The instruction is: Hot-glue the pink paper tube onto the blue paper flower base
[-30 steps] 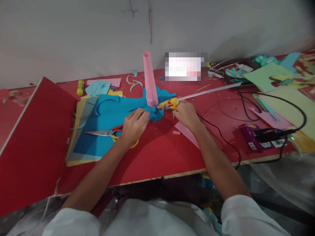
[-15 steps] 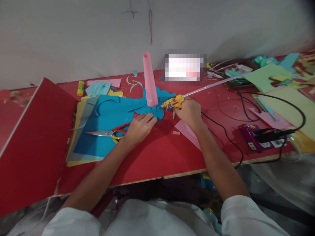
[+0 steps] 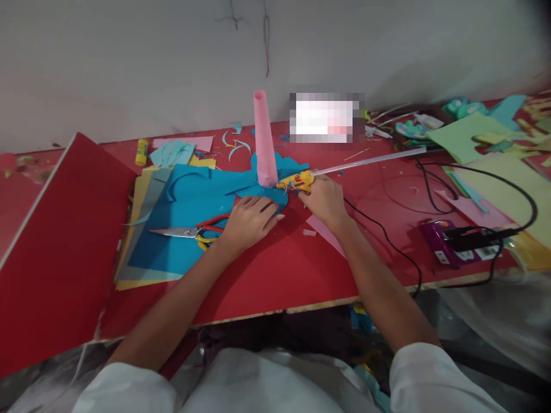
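Observation:
My right hand [image 3: 327, 201] is closed around a yellow hot glue gun [image 3: 299, 181], with a long clear glue stick [image 3: 370, 161] sticking out of its back. The gun's nozzle is at the foot of a pink paper tube [image 3: 264, 143]. This tube stands nearly upright on a blue paper cutout [image 3: 278, 199] with rounded lobes. My left hand [image 3: 253, 221] lies flat at the cutout's near edge, its fingers stretched out and the thumb apart. Beside that wrist, scissors [image 3: 185, 232] with red and yellow handles rest on blue paper [image 3: 167, 252].
An upright red board [image 3: 55, 258] stands at the left of the red table [image 3: 258, 287]. A yellow glue tube [image 3: 142, 152] and paper scraps lie behind. On the right are a purple box [image 3: 443, 244], black cables and coloured sheets [image 3: 508, 183]. A blurred-out bright rectangle [image 3: 325, 117] stands by the wall.
My right hand has brought the glue gun left, so its nozzle is now at the pink tube's base. My left hand has shifted slightly right, its thumb now showing.

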The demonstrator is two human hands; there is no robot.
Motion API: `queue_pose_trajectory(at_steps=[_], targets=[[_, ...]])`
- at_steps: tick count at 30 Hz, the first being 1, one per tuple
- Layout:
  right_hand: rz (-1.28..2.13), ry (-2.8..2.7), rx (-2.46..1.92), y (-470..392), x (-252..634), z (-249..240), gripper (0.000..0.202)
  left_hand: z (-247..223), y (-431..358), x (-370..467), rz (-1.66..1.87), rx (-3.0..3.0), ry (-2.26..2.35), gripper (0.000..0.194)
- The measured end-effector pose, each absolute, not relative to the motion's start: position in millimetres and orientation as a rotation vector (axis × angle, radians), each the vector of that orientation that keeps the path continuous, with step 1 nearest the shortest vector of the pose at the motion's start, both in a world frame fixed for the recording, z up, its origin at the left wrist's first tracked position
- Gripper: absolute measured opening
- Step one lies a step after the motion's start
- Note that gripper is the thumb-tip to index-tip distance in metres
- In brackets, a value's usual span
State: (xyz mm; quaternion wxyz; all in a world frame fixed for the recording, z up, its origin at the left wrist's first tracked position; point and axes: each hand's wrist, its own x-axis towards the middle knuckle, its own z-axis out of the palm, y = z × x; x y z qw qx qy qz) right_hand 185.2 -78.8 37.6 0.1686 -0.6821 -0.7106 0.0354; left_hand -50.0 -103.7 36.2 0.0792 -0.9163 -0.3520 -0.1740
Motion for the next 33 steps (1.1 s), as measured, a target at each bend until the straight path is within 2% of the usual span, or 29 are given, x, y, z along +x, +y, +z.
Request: queue_pose_trajectory(at_steps=[5,16,23,33], targets=[[0.087,-2.017,-1.920,-80.0,185.8,38.1,0.042,34.0,-102.6,-49.1,-0.451,-2.806,-1.195,0.032],[0.128,-2.041,-1.975,-78.8,182.4,38.5,0.039,31.4,-100.6,-50.9,-0.478,-2.859,-1.179,0.032],[0.133,-2.078,-1.932,-77.6,182.0,38.3,0.045,32.8,-101.3,-50.3,-0.477,-2.862,-1.209,0.034],[0.112,-2.057,-1.949,-79.2,184.2,41.4,0.047,36.0,-105.0,-49.1,-0.306,-2.814,-1.313,0.038]])
